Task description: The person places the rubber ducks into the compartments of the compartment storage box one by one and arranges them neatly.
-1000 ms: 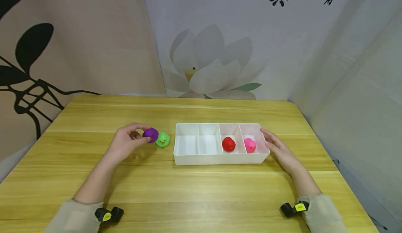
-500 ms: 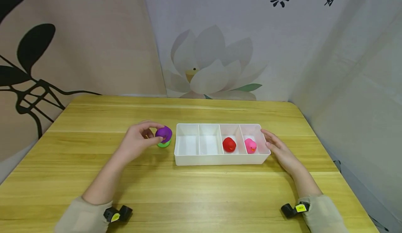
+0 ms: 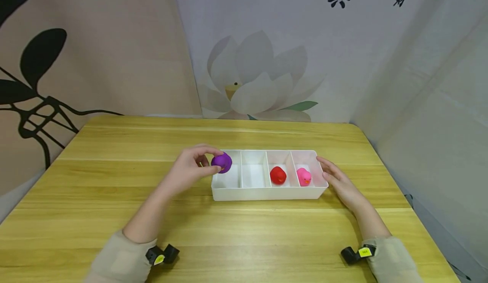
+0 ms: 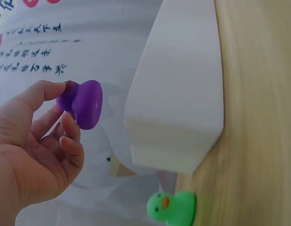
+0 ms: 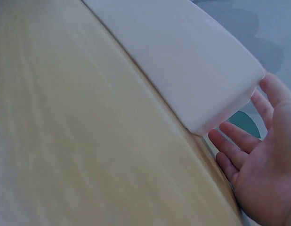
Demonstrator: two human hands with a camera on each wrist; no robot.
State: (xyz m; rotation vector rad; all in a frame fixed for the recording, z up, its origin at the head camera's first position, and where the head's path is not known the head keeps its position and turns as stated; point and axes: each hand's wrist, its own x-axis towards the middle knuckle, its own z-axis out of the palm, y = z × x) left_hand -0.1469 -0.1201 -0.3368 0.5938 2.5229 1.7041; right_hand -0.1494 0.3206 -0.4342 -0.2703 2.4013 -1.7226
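Observation:
My left hand [image 3: 192, 164] pinches a purple rubber duck [image 3: 222, 162] between thumb and fingertips, over the left end of a white divided box [image 3: 267, 194]. In the left wrist view the purple duck [image 4: 88, 103] is held up higher than the box's end wall [image 4: 178, 127]. A green rubber duck [image 4: 173, 208] sits on the table by that end; in the head view the left hand hides it. At the box's right end, my right hand [image 3: 341, 185] rests its fingertips against the wall, fingers loosely extended. The right wrist view has the thumb at the rim corner.
A red rubber duck [image 3: 278, 176] lies in the third compartment from the left, a pink one [image 3: 304, 177] in the rightmost. The wooden table [image 3: 244, 236] backs onto a printed cloth [image 3: 267, 71], with another cloth at the right.
The left hand has carried the purple duck rightward, past the green duck to over the box's leftmost compartment. The right hand and the box have stayed in place.

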